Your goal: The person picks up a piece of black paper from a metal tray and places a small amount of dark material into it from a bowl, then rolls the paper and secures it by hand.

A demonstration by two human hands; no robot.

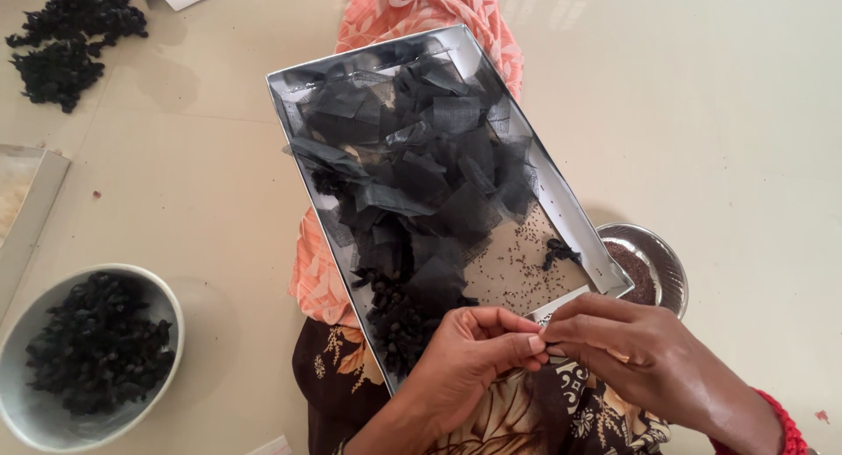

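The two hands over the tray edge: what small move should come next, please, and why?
Probably the left hand and right hand should finish closing whatever small item they pinch; it is too small to identify. The fingertips meet at the near corner of the tray, which holds black mesh squares, scattered seeds and small dark bundles.

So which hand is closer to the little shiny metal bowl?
The right hand. It sits just below the small metal bowl, nearly at its rim. The left hand is farther away, over the tray's near end.
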